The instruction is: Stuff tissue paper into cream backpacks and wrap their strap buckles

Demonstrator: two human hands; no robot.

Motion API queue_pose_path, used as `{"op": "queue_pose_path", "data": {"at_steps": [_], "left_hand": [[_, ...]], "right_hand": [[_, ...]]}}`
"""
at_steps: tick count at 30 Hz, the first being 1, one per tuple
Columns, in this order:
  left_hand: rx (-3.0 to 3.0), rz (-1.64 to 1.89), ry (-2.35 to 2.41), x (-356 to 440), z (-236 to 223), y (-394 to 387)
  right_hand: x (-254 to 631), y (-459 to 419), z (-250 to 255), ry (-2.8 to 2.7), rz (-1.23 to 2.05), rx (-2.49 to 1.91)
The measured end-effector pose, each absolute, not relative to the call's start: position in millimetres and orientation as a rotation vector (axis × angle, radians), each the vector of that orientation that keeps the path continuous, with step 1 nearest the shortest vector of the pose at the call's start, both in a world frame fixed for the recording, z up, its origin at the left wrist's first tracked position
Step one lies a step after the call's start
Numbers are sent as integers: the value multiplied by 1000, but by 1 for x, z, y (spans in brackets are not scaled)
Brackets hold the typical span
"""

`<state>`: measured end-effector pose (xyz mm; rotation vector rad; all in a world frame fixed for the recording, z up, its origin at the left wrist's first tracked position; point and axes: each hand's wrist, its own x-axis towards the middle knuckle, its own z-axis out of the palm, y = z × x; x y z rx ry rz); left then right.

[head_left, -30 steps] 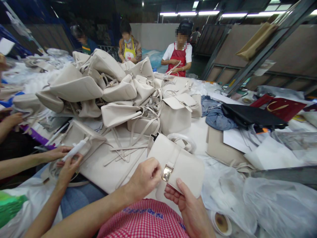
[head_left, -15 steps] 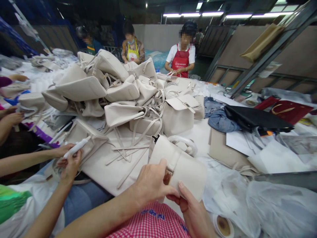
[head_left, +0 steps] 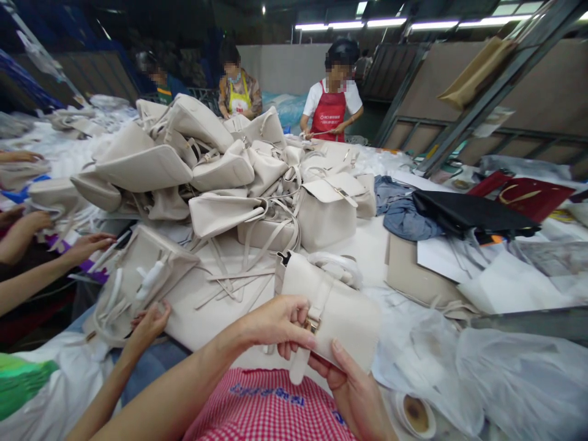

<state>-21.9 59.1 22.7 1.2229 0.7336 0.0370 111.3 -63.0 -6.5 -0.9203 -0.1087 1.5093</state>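
A cream handbag (head_left: 351,312) leans in front of me, its flap toward me and its handle (head_left: 342,269) wrapped in white at the back. My left hand (head_left: 278,323) pinches the front strap beside the gold buckle (head_left: 313,323), thumb on top and fingers curled under. The rounded strap end (head_left: 299,366) hangs below that thumb. At the lower edge of the flap, my right hand (head_left: 351,383) grips the bag, thumb on the face and fingers underneath. The inside of the bag is mostly hidden.
A heap of cream bags (head_left: 147,162) covers the table's middle and left. A neighbour's hand (head_left: 149,321) touches another bag (head_left: 151,257). Plastic sheets (head_left: 519,380) and a tape roll (head_left: 416,415) lie right, below a black bag (head_left: 468,211). People stand across the table.
My left hand has moved slightly left and down from over the buckle, and the strap end now shows below it. The neighbour has let go of the white-wrapped handle.
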Motion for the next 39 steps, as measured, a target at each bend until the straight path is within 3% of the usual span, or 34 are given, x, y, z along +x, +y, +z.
{"op": "queue_pose_path", "data": {"at_steps": [6, 12, 22, 32, 39], "left_hand": [[1160, 30, 683, -20, 22, 56], [1388, 163, 1020, -9, 31, 44], [1074, 102, 735, -22, 14, 53], [1456, 178, 1035, -12, 22, 35], [1229, 62, 839, -18, 14, 45]], "right_hand": [[115, -63, -11, -118, 1488, -976], [115, -64, -14, -114, 1479, -959], [112, -64, -16, -108, 1486, -914], [113, -65, -14, -119, 1492, -973], [113, -69, -21, -140, 1485, -974]]}}
